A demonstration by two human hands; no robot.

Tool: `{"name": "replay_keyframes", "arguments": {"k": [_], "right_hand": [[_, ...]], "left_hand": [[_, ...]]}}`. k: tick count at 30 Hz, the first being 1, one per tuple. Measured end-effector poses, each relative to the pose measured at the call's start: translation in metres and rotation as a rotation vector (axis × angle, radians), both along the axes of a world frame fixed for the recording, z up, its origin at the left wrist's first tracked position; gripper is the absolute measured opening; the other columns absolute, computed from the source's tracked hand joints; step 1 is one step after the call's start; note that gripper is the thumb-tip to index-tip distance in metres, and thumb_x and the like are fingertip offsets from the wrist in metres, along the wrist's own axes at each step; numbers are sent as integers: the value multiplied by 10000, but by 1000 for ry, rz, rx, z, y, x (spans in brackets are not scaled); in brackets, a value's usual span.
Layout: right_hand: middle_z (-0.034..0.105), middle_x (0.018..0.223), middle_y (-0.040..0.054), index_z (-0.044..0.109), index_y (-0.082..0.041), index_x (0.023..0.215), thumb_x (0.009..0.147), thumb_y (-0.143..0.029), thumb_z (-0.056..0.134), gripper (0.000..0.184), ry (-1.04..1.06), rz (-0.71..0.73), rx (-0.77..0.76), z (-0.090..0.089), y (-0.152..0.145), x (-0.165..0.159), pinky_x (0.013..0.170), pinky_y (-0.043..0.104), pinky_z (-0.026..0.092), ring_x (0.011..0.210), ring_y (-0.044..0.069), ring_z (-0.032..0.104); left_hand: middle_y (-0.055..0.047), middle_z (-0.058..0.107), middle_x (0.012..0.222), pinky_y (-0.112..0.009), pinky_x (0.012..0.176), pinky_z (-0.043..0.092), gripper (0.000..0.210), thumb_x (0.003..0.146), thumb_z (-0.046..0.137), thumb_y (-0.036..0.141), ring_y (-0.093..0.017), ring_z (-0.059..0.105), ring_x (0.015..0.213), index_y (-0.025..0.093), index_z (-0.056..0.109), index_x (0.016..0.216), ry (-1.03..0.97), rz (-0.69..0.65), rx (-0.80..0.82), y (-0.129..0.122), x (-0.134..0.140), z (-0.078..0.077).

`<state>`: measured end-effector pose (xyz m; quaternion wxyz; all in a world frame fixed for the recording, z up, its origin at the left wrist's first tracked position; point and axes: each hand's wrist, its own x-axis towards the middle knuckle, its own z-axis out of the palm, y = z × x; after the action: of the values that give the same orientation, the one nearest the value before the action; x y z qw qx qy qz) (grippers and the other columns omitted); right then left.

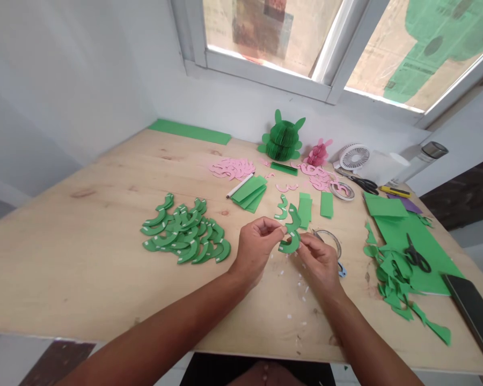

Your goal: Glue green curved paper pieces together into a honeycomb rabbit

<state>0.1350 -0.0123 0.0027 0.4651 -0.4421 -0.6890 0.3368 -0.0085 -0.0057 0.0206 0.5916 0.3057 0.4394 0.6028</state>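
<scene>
Left hand (pixel 258 244) and right hand (pixel 320 261) both pinching one scalloped green paper piece (pixel 293 244) above the surface (pixel 100 268), inboard of its near edge, likely to steady thin stock; green pile (pixel 189 236) sits toward the left edge, presumably for elbow room.

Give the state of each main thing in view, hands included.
Left hand: pinching the wavy green cutout
Right hand: fingertips at the cutout's edge, grip unclear
Wavy green cutout: held above the table
Green cutouts: loosely heaped
Green honeycomb figure: fanned out, standing
Bottle: capped
White fan: standing, running or not unclear
Nearer black scissors: lying on green sheet
</scene>
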Motion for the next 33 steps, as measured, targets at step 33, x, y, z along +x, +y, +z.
{"name": "replay_keyframes", "arguments": {"k": [33], "right_hand": [[689,853,56,714,-230,871,843,-355,534,221,345,-25,-236,-8,-1,3,729,309,439,788,202,591]], "left_hand": [[37,609,639,-183,616,431,163,639,710,157,-75,559,602,156,567,718,38,-44,129,-2,-3,1]]}}
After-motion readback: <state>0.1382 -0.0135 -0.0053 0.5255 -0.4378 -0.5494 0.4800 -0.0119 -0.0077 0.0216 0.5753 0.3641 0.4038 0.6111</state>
